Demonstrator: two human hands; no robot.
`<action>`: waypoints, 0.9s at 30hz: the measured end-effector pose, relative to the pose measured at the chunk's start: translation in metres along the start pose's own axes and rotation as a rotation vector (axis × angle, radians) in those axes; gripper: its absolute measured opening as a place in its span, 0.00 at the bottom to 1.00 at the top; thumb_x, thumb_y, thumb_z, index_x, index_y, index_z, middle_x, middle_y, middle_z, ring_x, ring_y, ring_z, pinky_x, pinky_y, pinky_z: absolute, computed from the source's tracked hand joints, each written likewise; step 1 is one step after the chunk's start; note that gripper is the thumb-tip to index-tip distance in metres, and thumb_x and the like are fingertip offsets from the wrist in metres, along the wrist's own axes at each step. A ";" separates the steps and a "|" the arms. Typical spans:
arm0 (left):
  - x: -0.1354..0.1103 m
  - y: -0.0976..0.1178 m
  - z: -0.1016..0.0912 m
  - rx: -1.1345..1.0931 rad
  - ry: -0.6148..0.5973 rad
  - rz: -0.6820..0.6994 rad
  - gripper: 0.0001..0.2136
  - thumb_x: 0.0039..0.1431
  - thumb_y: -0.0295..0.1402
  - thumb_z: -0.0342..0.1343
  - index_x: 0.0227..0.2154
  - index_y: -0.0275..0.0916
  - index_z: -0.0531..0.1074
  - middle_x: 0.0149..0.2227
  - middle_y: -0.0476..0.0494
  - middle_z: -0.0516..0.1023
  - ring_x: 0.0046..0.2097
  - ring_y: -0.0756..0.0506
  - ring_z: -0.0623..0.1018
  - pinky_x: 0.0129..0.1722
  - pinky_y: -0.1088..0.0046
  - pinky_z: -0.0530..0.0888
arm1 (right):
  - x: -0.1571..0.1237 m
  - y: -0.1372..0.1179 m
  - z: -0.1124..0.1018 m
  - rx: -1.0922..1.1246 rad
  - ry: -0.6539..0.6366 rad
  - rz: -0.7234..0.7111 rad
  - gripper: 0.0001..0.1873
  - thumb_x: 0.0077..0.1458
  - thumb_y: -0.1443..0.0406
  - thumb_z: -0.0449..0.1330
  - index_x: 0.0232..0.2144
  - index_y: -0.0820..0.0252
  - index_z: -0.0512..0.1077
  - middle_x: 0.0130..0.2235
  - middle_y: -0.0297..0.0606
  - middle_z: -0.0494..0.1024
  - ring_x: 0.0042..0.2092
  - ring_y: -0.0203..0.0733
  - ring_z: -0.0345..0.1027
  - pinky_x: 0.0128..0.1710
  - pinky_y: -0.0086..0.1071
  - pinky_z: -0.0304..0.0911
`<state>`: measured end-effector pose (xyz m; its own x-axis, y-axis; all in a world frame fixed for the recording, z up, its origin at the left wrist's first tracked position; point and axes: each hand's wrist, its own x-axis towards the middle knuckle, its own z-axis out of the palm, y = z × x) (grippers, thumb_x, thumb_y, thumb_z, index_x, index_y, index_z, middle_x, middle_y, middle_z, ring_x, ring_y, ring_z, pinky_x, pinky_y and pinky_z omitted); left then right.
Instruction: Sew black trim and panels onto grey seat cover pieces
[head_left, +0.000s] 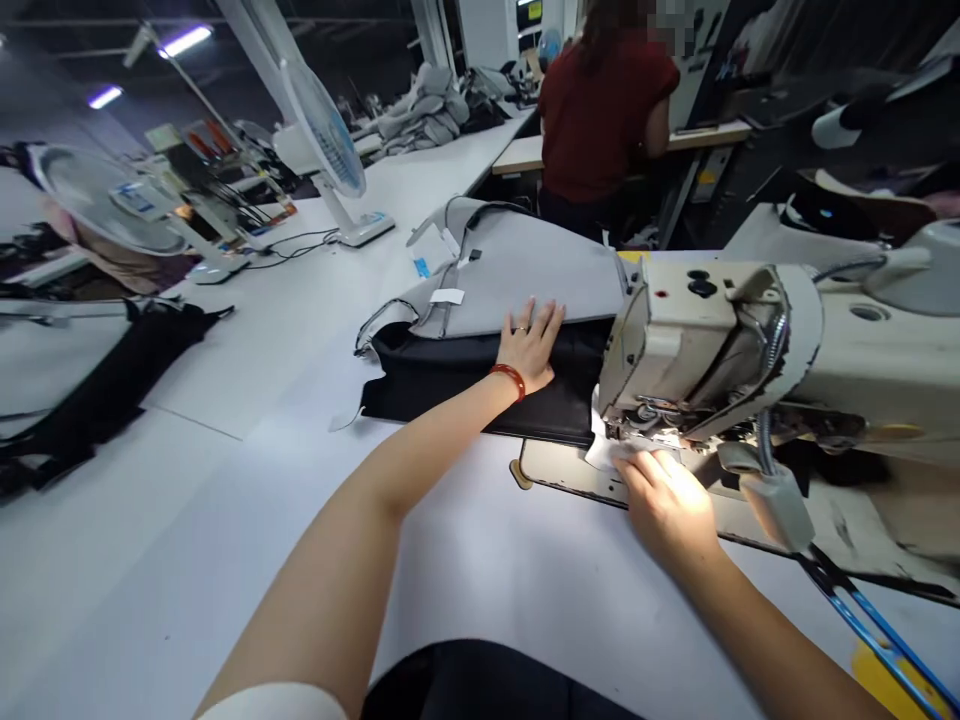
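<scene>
A sewn piece of black material (442, 385) and grey fabric (544, 265) lies on the white table, its right end running under the head of a sewing machine (690, 320). My left hand (529, 350) rests on it with fingers spread, pressing near the line where black meets grey. Close to the needle area, my right hand (667, 500) has its fingers bent together at a small white piece (600, 450) by the black edge. The machine's lamp lights these fingers brightly. Their tips are partly hidden, but they appear to pinch the white piece.
Blue-handled scissors (874, 625) lie at the lower right. Another black and grey piece (97, 390) is at the left. A desk fan (322, 140) with cables stands behind it. A person in a dark red top (600, 110) is at the back, near heaped grey pieces (427, 110).
</scene>
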<state>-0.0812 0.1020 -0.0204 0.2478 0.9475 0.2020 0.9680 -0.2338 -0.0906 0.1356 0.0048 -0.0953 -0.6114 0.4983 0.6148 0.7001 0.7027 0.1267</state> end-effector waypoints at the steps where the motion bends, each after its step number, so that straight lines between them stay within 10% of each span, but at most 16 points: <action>1: 0.008 0.000 0.000 -0.031 -0.036 -0.052 0.41 0.49 0.30 0.54 0.64 0.36 0.40 0.66 0.39 0.43 0.65 0.33 0.44 0.60 0.46 0.48 | 0.000 0.001 0.000 0.004 0.004 -0.009 0.15 0.52 0.78 0.48 0.31 0.62 0.73 0.27 0.40 0.70 0.31 0.41 0.58 0.35 0.32 0.58; 8: 0.030 -0.017 0.005 -0.188 -0.096 -0.137 0.31 0.59 0.47 0.43 0.63 0.45 0.44 0.66 0.44 0.47 0.65 0.34 0.47 0.58 0.40 0.51 | 0.004 -0.005 0.001 0.056 0.006 -0.064 0.15 0.52 0.77 0.49 0.31 0.62 0.74 0.26 0.39 0.69 0.30 0.40 0.59 0.30 0.30 0.58; 14: 0.025 -0.073 -0.019 -0.011 -0.127 -0.176 0.19 0.62 0.23 0.38 0.54 0.35 0.61 0.55 0.33 0.67 0.57 0.42 0.66 0.56 0.58 0.61 | 0.034 -0.091 0.001 0.289 0.008 -0.075 0.15 0.51 0.79 0.48 0.25 0.63 0.71 0.25 0.38 0.67 0.29 0.39 0.57 0.27 0.32 0.55; 21: -0.069 -0.187 -0.085 0.190 -0.173 -0.245 0.12 0.60 0.23 0.47 0.46 0.31 0.66 0.44 0.36 0.74 0.45 0.43 0.73 0.45 0.68 0.68 | 0.057 -0.162 -0.014 0.317 -0.357 -0.206 0.11 0.49 0.79 0.53 0.25 0.62 0.71 0.28 0.39 0.71 0.33 0.41 0.61 0.29 0.33 0.54; 27: -0.169 -0.186 -0.127 0.317 -0.231 -0.191 0.12 0.61 0.30 0.48 0.47 0.37 0.67 0.42 0.39 0.76 0.40 0.43 0.76 0.38 0.71 0.69 | 0.035 -0.149 -0.079 0.407 -0.811 -0.096 0.15 0.42 0.80 0.55 0.30 0.63 0.75 0.34 0.44 0.74 0.40 0.47 0.67 0.35 0.35 0.59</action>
<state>-0.2978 -0.0423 0.0860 0.0149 0.9996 0.0238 0.9269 -0.0049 -0.3752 0.0395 -0.1224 -0.0310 -0.8398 0.5247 -0.1393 0.5428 0.8076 -0.2304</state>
